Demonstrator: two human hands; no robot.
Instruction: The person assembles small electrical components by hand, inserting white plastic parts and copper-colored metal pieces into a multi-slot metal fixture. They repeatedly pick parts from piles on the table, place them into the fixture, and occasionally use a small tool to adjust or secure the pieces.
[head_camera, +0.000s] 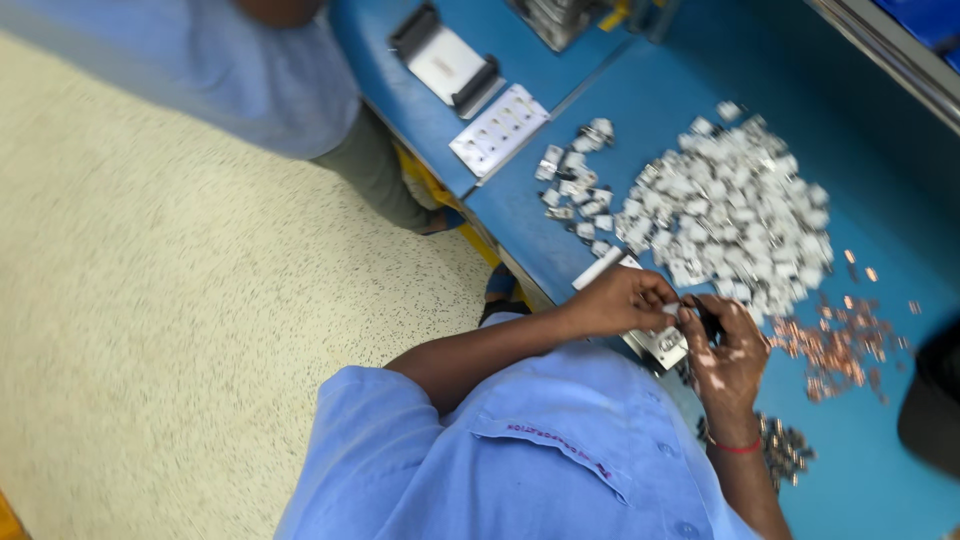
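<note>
White part pinched btwn left hand (622, 300) & right hand (725, 345), over blue bench (880, 200).

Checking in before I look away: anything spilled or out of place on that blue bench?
Nothing stands out. The white parts and copper pieces lie in loose heaps on the blue bench, none over the edge.

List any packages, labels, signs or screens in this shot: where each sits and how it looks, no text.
No packages, signs or screens show.
Stitched label: on the light blue shirt chest, bottom centre; thin slanted strip of dark red stitching.
White plate: flat on the blue table, upper middle; rectangular, with rows of small holes; whether it is printed cannot be told.
White tray with black end clips: above that plate; rectangular.
</note>
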